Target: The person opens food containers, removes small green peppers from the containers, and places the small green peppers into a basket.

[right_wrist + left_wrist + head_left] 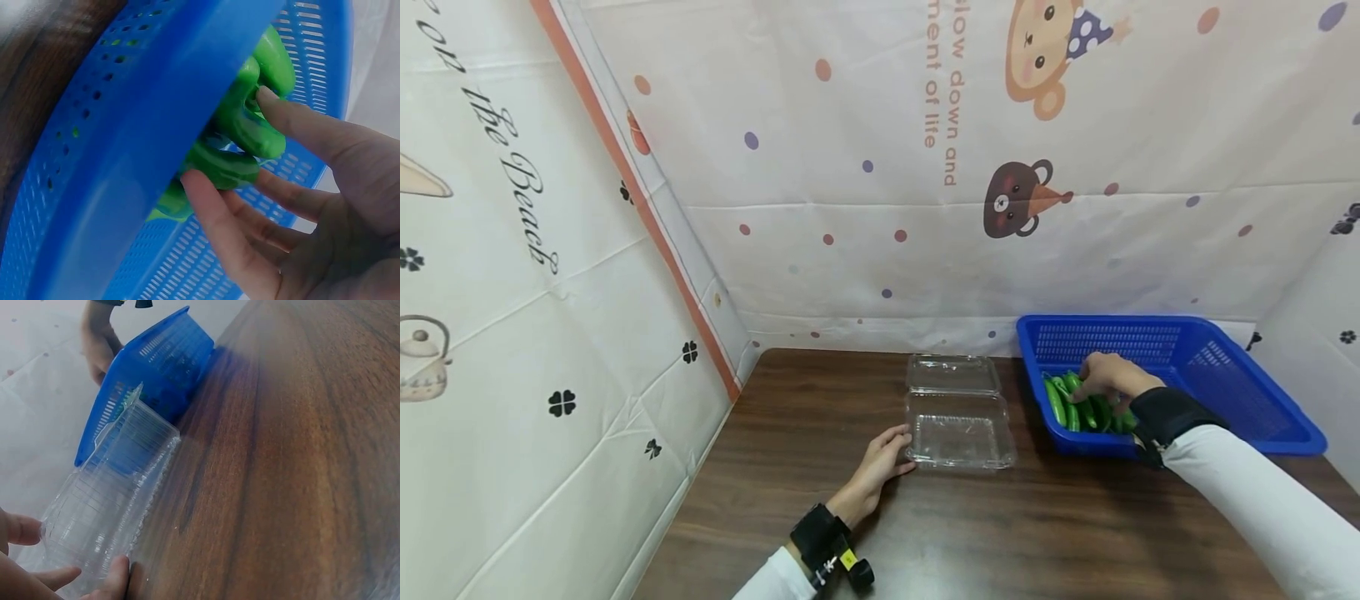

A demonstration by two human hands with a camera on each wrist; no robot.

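A clear plastic clamshell box [958, 429] lies opened out on the brown table, its lid [953, 373] folded back toward the wall. My left hand [880, 467] rests at the box's left side, fingers spread and touching the rim near the front corner. In the left wrist view, those fingertips [119, 570] lie along the end of the box. My right hand [1112, 379] reaches into the blue basket [1247, 392] over a pile of green peppers [1067, 408]. The right wrist view shows its thumb and fingers spread around a few peppers [240, 119], fingertips against them.
The basket, with slotted walls, stands at the right back of the wooden table [820, 392], close to the box. A printed cloth [850, 275] hangs behind the table, and another cloth [602, 358] covers the left side. The basket's high front rim [169, 112] stands beside my right hand.
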